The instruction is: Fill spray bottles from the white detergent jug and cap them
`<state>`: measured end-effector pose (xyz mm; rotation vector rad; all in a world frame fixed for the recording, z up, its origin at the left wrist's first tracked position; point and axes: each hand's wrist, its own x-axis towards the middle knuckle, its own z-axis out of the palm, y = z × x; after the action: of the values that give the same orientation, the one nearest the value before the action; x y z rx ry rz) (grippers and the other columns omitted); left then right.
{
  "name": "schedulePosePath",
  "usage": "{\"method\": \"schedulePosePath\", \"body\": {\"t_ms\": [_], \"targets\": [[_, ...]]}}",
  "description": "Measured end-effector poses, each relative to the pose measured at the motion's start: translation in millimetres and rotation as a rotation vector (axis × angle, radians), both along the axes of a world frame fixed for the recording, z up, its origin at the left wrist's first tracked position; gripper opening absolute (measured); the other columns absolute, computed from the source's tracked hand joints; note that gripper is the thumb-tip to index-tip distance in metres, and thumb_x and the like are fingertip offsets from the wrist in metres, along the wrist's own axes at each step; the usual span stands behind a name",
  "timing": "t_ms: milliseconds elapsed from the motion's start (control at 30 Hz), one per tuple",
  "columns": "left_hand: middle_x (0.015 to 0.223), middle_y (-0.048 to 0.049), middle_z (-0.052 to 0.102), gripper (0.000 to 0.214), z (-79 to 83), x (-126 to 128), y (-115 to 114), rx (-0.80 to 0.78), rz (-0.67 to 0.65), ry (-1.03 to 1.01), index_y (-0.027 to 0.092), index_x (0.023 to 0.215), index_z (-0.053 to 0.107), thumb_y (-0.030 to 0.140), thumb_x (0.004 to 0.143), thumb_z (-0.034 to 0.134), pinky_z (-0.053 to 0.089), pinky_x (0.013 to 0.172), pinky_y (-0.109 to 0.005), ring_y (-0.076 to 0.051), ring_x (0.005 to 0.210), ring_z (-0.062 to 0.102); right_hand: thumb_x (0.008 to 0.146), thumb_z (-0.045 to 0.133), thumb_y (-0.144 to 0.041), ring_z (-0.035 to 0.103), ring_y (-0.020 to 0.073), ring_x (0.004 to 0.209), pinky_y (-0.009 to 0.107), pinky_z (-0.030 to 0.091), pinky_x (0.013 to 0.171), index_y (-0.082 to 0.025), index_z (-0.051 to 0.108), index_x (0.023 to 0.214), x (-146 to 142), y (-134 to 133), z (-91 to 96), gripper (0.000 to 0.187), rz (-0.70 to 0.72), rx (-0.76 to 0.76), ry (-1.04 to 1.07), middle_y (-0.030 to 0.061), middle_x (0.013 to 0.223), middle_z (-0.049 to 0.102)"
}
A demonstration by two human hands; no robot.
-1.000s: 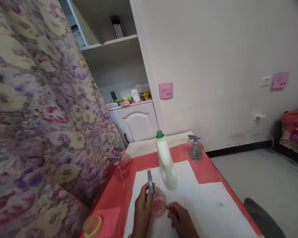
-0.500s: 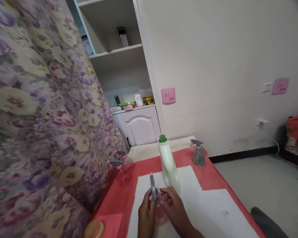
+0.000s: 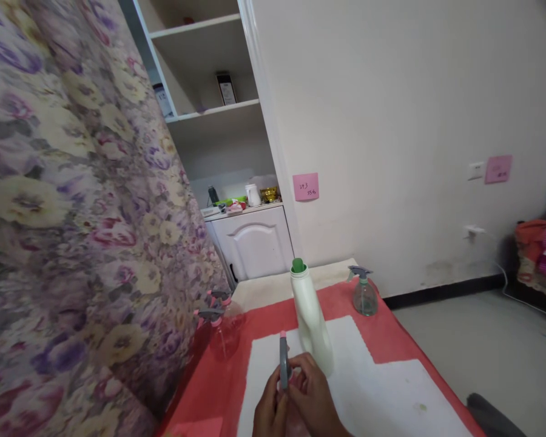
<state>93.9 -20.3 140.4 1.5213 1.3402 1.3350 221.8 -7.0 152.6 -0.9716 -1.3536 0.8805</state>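
White wall (image 3: 391, 121), pink note (image 3: 306, 187), handwriting unclear, hands (image 3: 317, 397) together, clamped on gray-topped spray bottle (image 3: 283, 359)

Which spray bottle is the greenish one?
The far-right spray bottle, standing apart on the red cloth; no other is tinted green. The front-left bottle, back-left bottle and held bottle, gripped by left hand and right hand, show pink parts.

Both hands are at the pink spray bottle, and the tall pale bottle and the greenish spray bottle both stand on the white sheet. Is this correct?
No: the head view shows the greenish spray bottle on the red cloth, not the white sheet. The rest is right: left hand and right hand are at the pink spray bottle, and the tall pale bottle stands on the sheet.
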Motion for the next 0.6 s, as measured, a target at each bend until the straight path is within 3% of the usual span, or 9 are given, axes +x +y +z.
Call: {"method": "schedulePosePath", "body": {"t_ms": [100,233,367,467,600], "targets": [[0.126,-0.0092,0.07,0.057,4.8,-1,-3,-0.019,0.022,-0.046,0.023,0.117,0.068,0.061,0.075,0.063,0.046,0.106,-0.044,-0.031,0.12,0.062,0.067,0.055,-0.003,0.06,0.0181,0.077,0.026,0.045,0.068,-0.021,0.068,0.089,-1,1,-0.9,0.031,-0.002,0.018,-0.014,0.0012,0.087,0.065],[0.122,-0.0076,0.071,0.049,28.7,4,-4,0.021,0.1,-0.086,0.023,0.112,0.069,0.06,0.083,0.054,0.045,0.107,-0.042,-0.029,0.12,0.061,0.072,0.059,-0.007,0.061,0.0189,0.079,0.026,0.045,0.069,-0.02,0.069,0.09,0,1,2.2,0.025,0.0,0.047,-0.019,0.0017,0.087,0.065],[0.11,-0.0074,0.074,0.046,47.0,14,4,0.041,0.073,-0.015,0.022,0.101,0.071,0.061,0.078,0.061,0.052,0.093,-0.037,-0.028,0.107,0.066,0.074,0.063,-0.009,0.06,0.0184,0.075,0.025,0.043,0.067,-0.02,0.069,0.086,-1,2,4.6,0.018,-0.027,0.041,-0.025,0.0006,0.083,0.063],[0.092,-0.0054,0.076,0.048,47.2,17,12,0.026,0.111,-0.035,0.021,0.091,0.072,0.064,0.071,0.067,0.054,0.076,-0.033,-0.026,0.086,0.068,0.072,0.062,-0.008,0.058,0.0176,0.071,0.025,0.042,0.064,-0.018,0.069,0.086,-2,6,2.6,0.019,-0.038,0.023,-0.031,0.0005,0.081,0.061],[0.077,-0.0025,0.073,0.049,42.1,15,17,-0.006,0.075,-0.101,0.02,0.085,0.071,0.067,0.069,0.067,0.051,0.067,-0.03,-0.021,0.069,0.064,0.069,0.062,-0.007,0.055,0.016,0.066,0.025,0.04,0.061,-0.017,0.069,0.087,-6,11,-2.6,0.021,-0.052,-0.012,-0.036,0.0002,0.079,0.06]]}}
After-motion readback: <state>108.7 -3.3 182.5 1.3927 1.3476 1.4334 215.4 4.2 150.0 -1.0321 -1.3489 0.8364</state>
